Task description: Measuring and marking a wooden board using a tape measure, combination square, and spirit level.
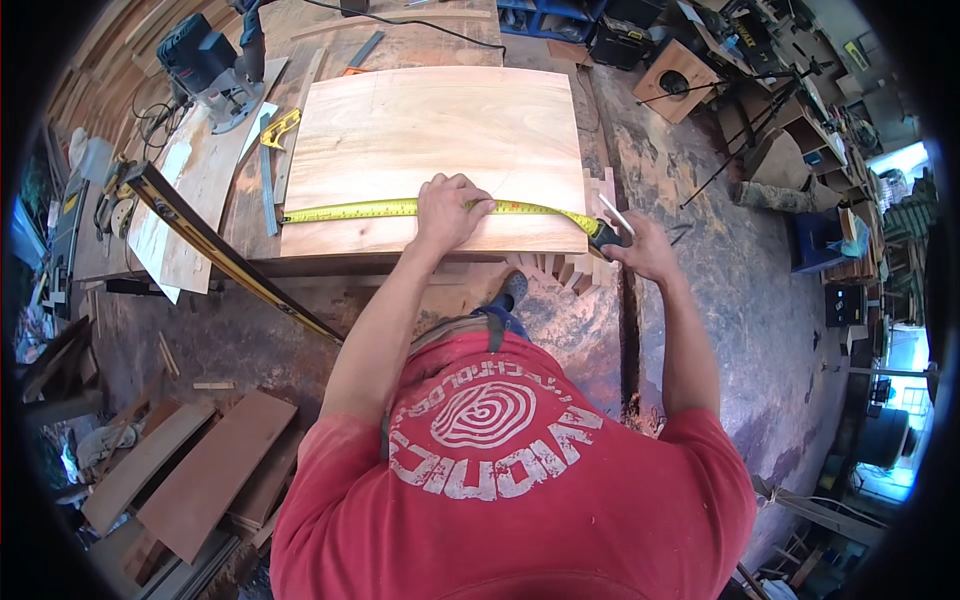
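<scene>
A pale wooden panel [435,135] lies flat on the workbench. Across its near part stretches the yellow blade of a tape measure [345,211], its hooked end at the panel's left edge. My left hand [452,212] lies over the blade around mid-panel, fingers curled and thumb against it. Just past the panel's right edge, my right hand [646,246] grips the dark tape case [604,237]. A white pencil-like stick [616,214] also sticks up from between its fingers. The blade arches up off the wood near the case.
A router [202,67] stands on boards at the back left. Beside the panel lie a yellow-handled tool [280,130] and a metal rule [268,180]. A long spirit level [225,247] leans against the bench. Planks [217,472] are stacked low left; a tripod [750,135] stands right.
</scene>
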